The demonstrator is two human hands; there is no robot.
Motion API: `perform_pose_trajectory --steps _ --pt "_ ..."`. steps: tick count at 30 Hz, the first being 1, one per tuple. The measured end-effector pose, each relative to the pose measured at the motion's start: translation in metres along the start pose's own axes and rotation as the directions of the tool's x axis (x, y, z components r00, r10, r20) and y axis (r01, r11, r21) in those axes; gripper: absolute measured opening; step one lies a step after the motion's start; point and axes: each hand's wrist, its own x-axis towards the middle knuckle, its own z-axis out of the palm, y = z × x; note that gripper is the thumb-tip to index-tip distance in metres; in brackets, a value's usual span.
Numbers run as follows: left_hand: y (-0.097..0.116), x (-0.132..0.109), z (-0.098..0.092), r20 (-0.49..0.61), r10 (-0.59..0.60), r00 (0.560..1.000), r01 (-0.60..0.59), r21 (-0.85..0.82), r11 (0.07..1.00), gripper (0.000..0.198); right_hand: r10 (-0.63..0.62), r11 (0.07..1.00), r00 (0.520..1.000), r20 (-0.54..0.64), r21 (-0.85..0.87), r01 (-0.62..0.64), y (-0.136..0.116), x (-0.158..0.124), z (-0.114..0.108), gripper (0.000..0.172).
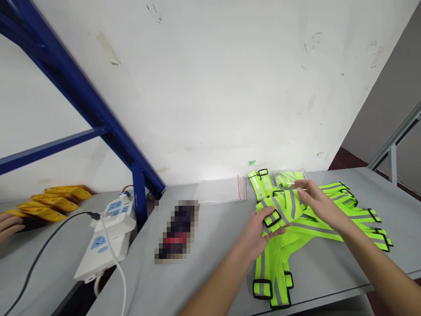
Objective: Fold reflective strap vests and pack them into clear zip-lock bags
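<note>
My left hand (255, 230) is closed round a folded bundle of a neon-yellow reflective vest (287, 205), made of straps with grey stripes. A black buckle shows beside my left thumb. At the bundle's far right end, the bent fingers of my right hand (315, 201) pinch its edge. Beneath the bundle lie more reflective vests (278, 254), loosely spread, with black buckles at their strap ends. Just behind the hands is a packed vest (285, 178) in a clear bag. A flat clear zip bag (219, 192) with a red seal line rests to its left.
Left of my hands, a pixelated dark and red object (177, 230) lies on the grey table (210, 272). White power strips (108, 243) with cables stand by a blue metal post (140, 197). Another person's hand (9, 226) is beside yellow pouch-like items (49, 204) at far left.
</note>
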Motion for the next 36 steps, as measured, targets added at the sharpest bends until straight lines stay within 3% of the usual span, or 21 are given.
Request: perform_pose_trajectory --steps 2,4,6,9,13,15,19,23,28,32,36 --pt "-0.002 -0.003 0.004 -0.022 0.055 0.998 -0.054 0.027 0.998 0.030 0.008 0.998 1.000 -0.018 -0.062 -0.009 0.002 -0.012 0.010 0.060" --pt "-0.006 -0.006 0.006 0.003 0.094 0.996 -0.094 0.044 0.995 0.030 0.091 0.995 0.996 -0.015 -0.027 -0.092 0.005 -0.017 0.019 0.064" --pt "-0.012 -0.006 0.007 0.063 0.139 0.988 -0.143 0.049 0.989 0.034 0.173 0.972 0.985 0.018 0.155 -0.174 0.009 -0.018 0.025 0.068" --pt "-0.018 -0.004 0.004 0.149 0.232 0.961 -0.246 0.082 0.966 0.037 0.210 0.844 0.971 0.111 0.480 -0.238 0.013 -0.015 0.030 0.069" --pt "-0.016 -0.002 -0.003 0.225 0.318 0.921 -0.364 0.201 0.910 0.036 0.120 0.698 0.957 0.265 0.663 -0.271 0.009 -0.016 0.030 0.044" --pt "-0.014 -0.003 -0.004 0.260 0.335 0.906 -0.400 0.259 0.879 0.038 0.067 0.646 0.947 0.314 0.709 -0.281 0.004 -0.016 0.028 0.040" --pt "-0.013 -0.007 -0.002 0.289 0.351 0.891 -0.437 0.332 0.836 0.038 0.145 0.596 0.961 0.236 0.754 -0.276 0.001 -0.015 0.023 0.061" --pt "-0.014 -0.010 -0.002 0.297 0.343 0.891 -0.437 0.364 0.822 0.042 0.214 0.583 0.956 0.202 0.759 -0.291 0.000 -0.013 0.019 0.075" --pt "0.000 -0.017 -0.003 0.317 0.320 0.893 -0.441 0.463 0.769 0.053 0.176 0.615 0.947 0.268 0.722 -0.318 -0.005 -0.008 0.010 0.079" --pt "0.011 -0.024 -0.002 0.326 0.335 0.884 -0.464 0.518 0.719 0.058 0.135 0.665 0.931 0.339 0.666 -0.339 -0.009 -0.002 0.000 0.075" --pt "0.011 -0.023 -0.005 0.356 0.313 0.880 -0.470 0.564 0.679 0.047 0.090 0.728 0.870 0.485 0.564 -0.390 -0.008 0.008 -0.010 0.063"
